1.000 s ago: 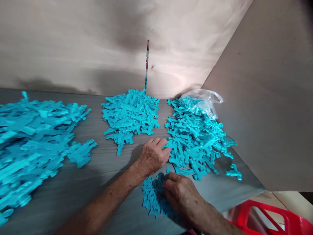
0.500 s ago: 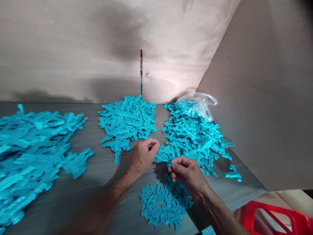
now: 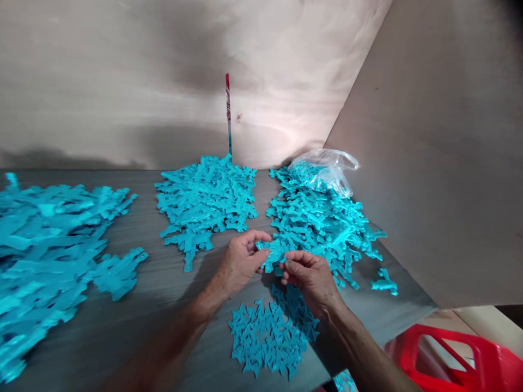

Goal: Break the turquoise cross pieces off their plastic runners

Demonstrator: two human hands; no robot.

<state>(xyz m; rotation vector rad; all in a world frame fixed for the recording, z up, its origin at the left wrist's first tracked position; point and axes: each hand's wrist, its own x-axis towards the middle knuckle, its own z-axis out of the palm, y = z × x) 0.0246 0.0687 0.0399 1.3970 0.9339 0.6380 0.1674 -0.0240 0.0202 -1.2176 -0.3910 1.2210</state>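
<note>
Between my two hands, just above the table, is a flat turquoise plastic piece (image 3: pixel 273 256) with knobbly, cut-out edges. The thumb and fingers of my left hand (image 3: pixel 239 264) are closed on its left side. My right hand (image 3: pixel 314 280) pinches a small turquoise bit at the right edge of that piece; whether the two are joined I cannot tell. Below the hands lies a loose patch of small, pointed, star-like turquoise pieces (image 3: pixel 265 340). Right behind my right hand rises a heap of knobbly turquoise pieces (image 3: pixel 318 218).
Another turquoise heap (image 3: pixel 206 198) stands at the back middle, near a thin red and turquoise strip (image 3: pixel 228 109) against the board wall. Larger pieces (image 3: pixel 44 245) spread over the left. A clear plastic bag (image 3: pixel 337 171) tops the right heap. A red plastic object (image 3: pixel 482 359) sits beyond the table edge.
My left thumb and fingers have closed on the flat turquoise piece. My right hand, still pinching, has come up to its right edge. The view has shifted slightly.
</note>
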